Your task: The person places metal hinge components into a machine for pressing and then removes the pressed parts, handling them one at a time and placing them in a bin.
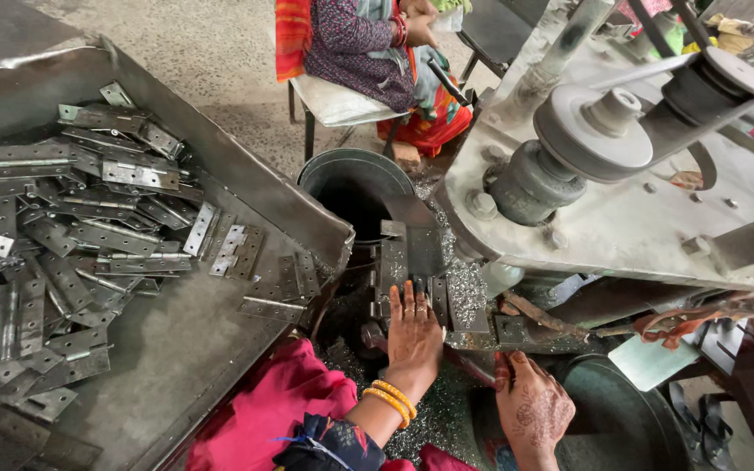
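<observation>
left hand (414, 336) flat, fingers spread, pressing hinge (392, 266) on machine bed (517, 331); right hand (532, 408) loosely open, holding nothing, beside it | hinge pile (63, 235) in tray (220, 166) at left

I see hinges (89, 235): bare grey metal, dull sheen, some brighter, edges scuffed. Tray (246, 174) under them: sheet metal, matt, scratched, smudged. Machine body (621, 218): cast metal, pale grey, grimy, rough. Pulley (591, 131): smooth turned metal, soft gloss. Bucket (355, 170): dark metal, matt. Shavings (464, 288): glittery metal swarf. Left hand (414, 336) lies on oily dark steel fixture (412, 262); bangles (392, 398) glossy orange. My right hand (532, 410) henna-patterned. Pink cloth (272, 410) soft, matt.
</observation>
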